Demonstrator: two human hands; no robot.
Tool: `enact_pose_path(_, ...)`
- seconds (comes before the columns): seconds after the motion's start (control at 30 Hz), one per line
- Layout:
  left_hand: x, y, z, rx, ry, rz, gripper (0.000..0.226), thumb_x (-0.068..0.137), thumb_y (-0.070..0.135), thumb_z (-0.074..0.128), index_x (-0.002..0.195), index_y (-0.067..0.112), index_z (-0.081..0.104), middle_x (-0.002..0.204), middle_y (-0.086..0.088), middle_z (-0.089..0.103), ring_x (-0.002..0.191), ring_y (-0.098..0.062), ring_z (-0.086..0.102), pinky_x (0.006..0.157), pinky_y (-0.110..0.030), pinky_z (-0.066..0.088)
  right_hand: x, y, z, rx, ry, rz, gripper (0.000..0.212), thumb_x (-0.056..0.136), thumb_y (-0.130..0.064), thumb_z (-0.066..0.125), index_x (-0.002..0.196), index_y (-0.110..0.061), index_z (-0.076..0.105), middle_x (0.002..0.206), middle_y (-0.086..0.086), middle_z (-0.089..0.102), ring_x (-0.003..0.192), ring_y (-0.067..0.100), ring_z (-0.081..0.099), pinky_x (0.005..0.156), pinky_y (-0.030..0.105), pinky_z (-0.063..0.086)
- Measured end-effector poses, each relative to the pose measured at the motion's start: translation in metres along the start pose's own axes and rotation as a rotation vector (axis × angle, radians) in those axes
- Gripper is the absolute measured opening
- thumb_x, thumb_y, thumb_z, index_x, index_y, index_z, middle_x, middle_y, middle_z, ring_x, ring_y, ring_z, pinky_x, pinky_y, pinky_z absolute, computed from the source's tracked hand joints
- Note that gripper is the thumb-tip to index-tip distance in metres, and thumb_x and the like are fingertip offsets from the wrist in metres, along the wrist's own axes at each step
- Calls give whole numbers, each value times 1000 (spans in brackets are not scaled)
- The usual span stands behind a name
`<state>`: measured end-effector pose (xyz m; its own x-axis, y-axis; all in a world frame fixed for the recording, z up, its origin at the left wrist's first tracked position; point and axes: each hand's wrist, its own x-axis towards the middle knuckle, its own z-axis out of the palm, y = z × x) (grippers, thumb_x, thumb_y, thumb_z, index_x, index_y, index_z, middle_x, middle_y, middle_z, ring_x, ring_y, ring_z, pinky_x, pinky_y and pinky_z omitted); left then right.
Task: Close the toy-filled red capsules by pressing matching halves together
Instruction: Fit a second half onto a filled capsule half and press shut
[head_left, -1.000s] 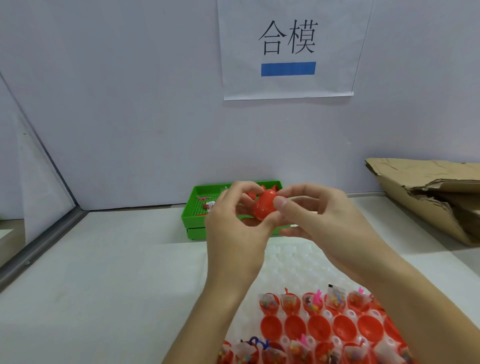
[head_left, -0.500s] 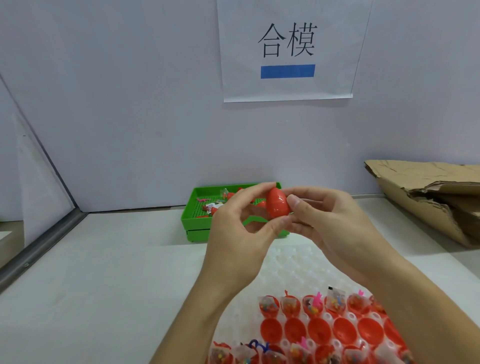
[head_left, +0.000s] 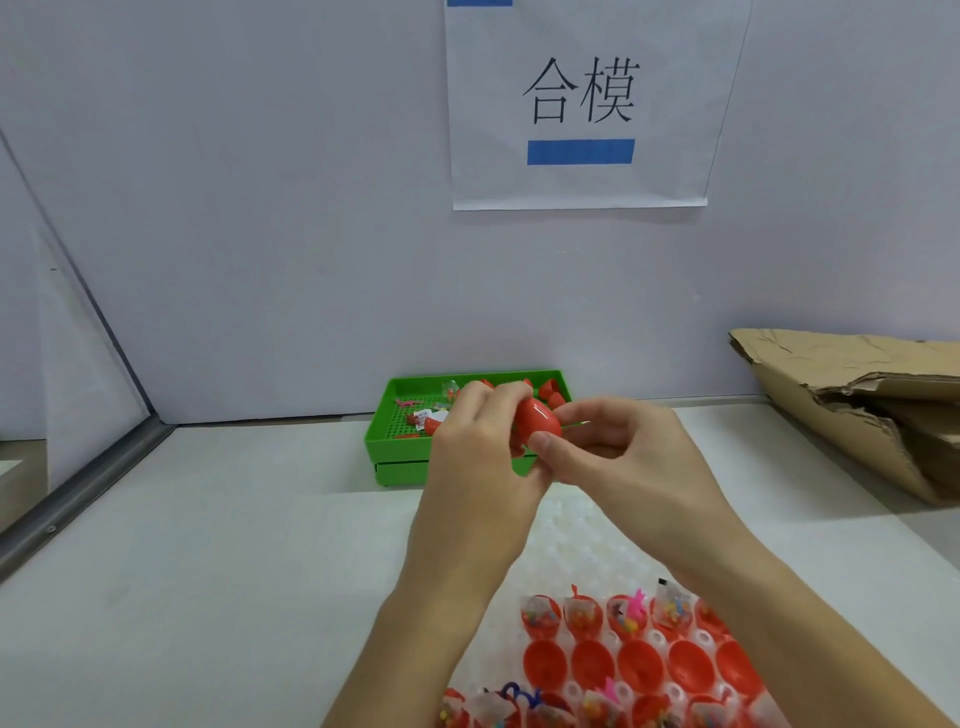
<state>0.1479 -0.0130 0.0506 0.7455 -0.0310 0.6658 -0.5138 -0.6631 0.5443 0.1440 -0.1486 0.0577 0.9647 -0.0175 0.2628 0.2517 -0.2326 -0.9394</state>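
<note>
Above the middle of the desk, left hand and right hand both curl their fingers round one red capsule — if the halves meet crooked, a toy packet may get pinched and the capsule spring open. The wall sign reads "合模".
</note>
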Motion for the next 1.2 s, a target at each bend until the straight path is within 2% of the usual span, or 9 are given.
enact_pose_path(0.1,-1,-1,0,-24,-101,-6,64,83,27,78,141,24,51,120,11,56,110,-5,54,97,-25,48,5,7,1,83,25,42,10,86,-25,76,94,-18,76,79,-1,78,74,10,74,66,18,56)
enact_pose_path(0.23,-3,-2,-2,9,-170,-29,83,82,43,75,152,35,30,128,19,46,121,0,39,110,-30,37,28,28,-14,508,41,315,20,95,-19,64,97,-1,73,89,16,76,80,21,76,67,22,58)
enact_pose_path(0.33,-3,-3,-4,-11,-185,-84,81,81,47,74,149,38,30,128,20,45,122,-2,40,110,-40,38,50,43,-37,766,179,453,21,99,-17,57,100,2,65,89,14,74,74,17,75,63,20,58)
enact_pose_path(0.53,-2,-3,-7,-53,-163,-120,72,78,52,70,141,43,35,113,34,42,109,6,39,106,-39,40,100,48,-95,890,542,426,17,104,-17,51,103,-1,55,102,14,65,77,17,67,49,15,52)
enact_pose_path(0.67,-2,-2,-7,-71,-166,-139,65,80,51,69,137,44,39,119,28,45,123,-4,42,108,-45,40,123,53,-131,953,714,424,12,104,-9,38,104,-2,47,130,19,61,77,19,66,51,16,52)
enact_pose_path(0.8,-3,-3,-5,-77,-160,-125,57,81,51,68,133,44,44,125,24,48,122,-2,43,108,-39,40,121,60,-136,923,597,510,49,107,-16,13,143,9,34,136,25,55,91,29,67,64,26,53)
enact_pose_path(0.97,-1,-10,-5,-51,-184,-83,35,86,44,65,119,42,54,111,28,53,111,10,46,92,-5,37,91,64,-113,713,306,533,32,101,-8,37,116,9,59,105,18,71,86,24,71,66,25,52)
enact_pose_path(1.1,5,-21,-15,-85,-202,-121,9,90,26,67,92,34,68,84,21,66,86,3,61,72,-9,45,62,54,-109,330,9,441,27,101,-15,49,108,0,71,90,13,76,76,21,74,60,23,55)
enact_pose_path(1.2,7,-30,-23,-84,-333,-147,16,93,21,64,79,27,71,71,17,67,73,-1,63,66,-13,48,44,37,-111,61,-160,319,24,100,-20,57,104,-8,77,93,14,77,81,24,74,61,21,55)
